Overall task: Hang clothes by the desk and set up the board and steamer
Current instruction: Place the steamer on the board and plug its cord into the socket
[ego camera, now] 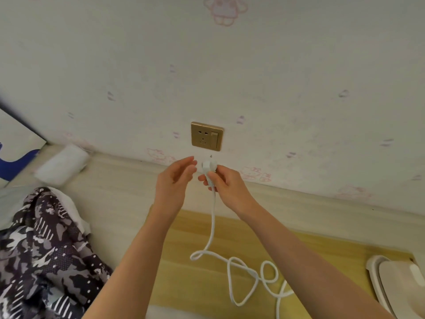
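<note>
While the right hand (226, 183) pinches the small white plastic plug (208, 168) between thumb and curled fingers, its prongs point up toward the brass-coloured square wall socket (207, 136), which sits just above and apart from it. The left hand (176, 180) hovers beside the plug with fingers loosely extended, holding nothing and not quite touching it. From the plug, the thin white power cord (232, 261) hangs down and lies in loose loops on the yellow wooden surface (184, 272), running toward the cream-white steamer (395, 282) at the lower right edge.

The likely trouble is misalignment: if the prongs meet the socket at a tilt they may not seat. The looped cord could also tighten into a knot, or tug the steamer, if pulled upward too quickly.

No container shows in view. A black-and-white patterned garment (46, 256) lies heaped at the lower left, and a white soft bundle (63, 163) rests near the wall.
</note>
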A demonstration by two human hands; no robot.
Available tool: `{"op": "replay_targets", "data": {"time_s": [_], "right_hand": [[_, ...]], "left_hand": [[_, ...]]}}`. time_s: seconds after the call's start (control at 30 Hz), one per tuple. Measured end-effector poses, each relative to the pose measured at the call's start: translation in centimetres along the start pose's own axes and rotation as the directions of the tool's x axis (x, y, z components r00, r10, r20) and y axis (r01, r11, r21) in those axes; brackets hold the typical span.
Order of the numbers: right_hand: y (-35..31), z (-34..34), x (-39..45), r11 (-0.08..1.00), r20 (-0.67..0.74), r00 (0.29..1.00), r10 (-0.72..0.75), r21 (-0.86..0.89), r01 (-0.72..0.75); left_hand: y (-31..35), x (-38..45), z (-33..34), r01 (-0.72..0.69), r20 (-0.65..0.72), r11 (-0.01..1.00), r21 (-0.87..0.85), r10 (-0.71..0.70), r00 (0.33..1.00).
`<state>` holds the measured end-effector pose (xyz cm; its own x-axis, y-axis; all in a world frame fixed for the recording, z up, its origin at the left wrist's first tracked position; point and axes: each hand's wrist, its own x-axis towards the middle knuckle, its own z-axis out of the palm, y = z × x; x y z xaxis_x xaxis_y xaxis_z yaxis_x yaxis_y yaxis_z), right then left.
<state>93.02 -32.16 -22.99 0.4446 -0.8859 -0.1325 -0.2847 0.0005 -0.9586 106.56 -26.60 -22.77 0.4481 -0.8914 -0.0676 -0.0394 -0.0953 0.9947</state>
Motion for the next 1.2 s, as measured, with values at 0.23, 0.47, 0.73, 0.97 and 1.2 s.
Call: {"op": "replay_targets", "data": {"time_s": [0.23,0.47,0.73,0.97,1.2], "right_hand": [[0.2,0.3,2.5,1.000,0.048,0.999,-0.004,0.003,0.004],[1.1,1.1,4.8,0.975,-0.033,0.999,-0.028,-0.219,0.020],[1.8,1.2,6.8,0.891,-0.115,0.986,-0.121,-0.449,0.057],[2.2,1.6,7.8,0.904,-0.139,0.983,-0.116,-0.426,0.046],[2.2,2.1,8.2,0.931,-0.195,0.973,-0.122,-0.361,0.045]], "left_hand": [[-0.1,2.7,0.5,-0.014,0.014,0.999,0.043,0.013,1.000],[-0.8,5.0,0.8,0.006,-0.026,1.000,0.029,-0.006,1.000],[-1.9,7.2,1.6,-0.060,-0.039,0.994,0.092,0.064,0.997],[-2.5,8.3,1.8,-0.052,-0.047,0.992,0.119,0.058,0.997],[-2.0,8.8,1.8,-0.035,-0.073,0.994,0.102,0.042,0.996]]}}
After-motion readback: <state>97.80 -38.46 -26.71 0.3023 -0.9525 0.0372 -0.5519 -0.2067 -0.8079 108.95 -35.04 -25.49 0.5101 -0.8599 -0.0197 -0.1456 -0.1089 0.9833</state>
